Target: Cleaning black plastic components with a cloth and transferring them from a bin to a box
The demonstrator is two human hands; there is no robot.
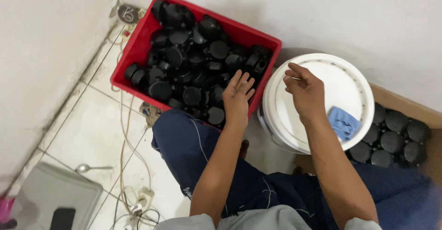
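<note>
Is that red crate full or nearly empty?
Nearly full: the red crate is heaped with round black caps almost up to its rim, hiding its floor.

bright, even indoor light | soft shadows | slight blur at edges

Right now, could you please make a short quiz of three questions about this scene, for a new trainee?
1. True or false: the left hand is over the red crate of black round parts.
2. Multiple choice: what lies on the white bucket lid? A) a spoon B) a blue cloth C) a phone
3. Short answer: where are the other black round parts, those outside the crate?

Key
1. True; its fingers are spread over the near side of the crate.
2. B; the blue cloth lies by the forearm of the right hand.
3. In a cardboard box to the right of the bucket.
</note>
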